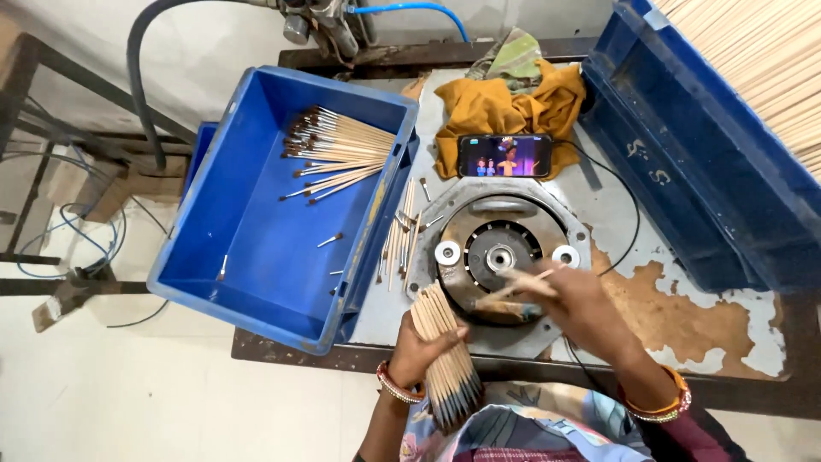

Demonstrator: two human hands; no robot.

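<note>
Blue plastic crate (248, 257), open-topped, tilted off the left edge of the worktable (684, 257): holds a fanned heap of thin wooden sticks with dark tips (338, 154) against its far right wall, plus a few strays on its floor; most of the floor is bare. Second blue bin (684, 162), at the right rear, stands behind a sloping mass of pale sticks (761, 60) in the upper right corner. Loose sticks (400, 239) lie on the table in the narrow strip between the crate's right wall and the round metal machine head (500, 252), which has two white rollers on its face. Left hand (419, 346), fingers clenched round a thick bundle of sticks (445, 359), held at the table's near edge, the dark ends pointing toward the person. Right hand (569, 299), blurred, over the near right part of the machine head, fingers pinched on a single stick (517, 287) lying across the disc. Phone (505, 156) with a lit screen, propped on a mustard cloth (505, 107) behind the machine. Open table, patchy with rust-brown, lies to the right of the machine up to the bin; the near edge is crowded by both forearms.
</note>
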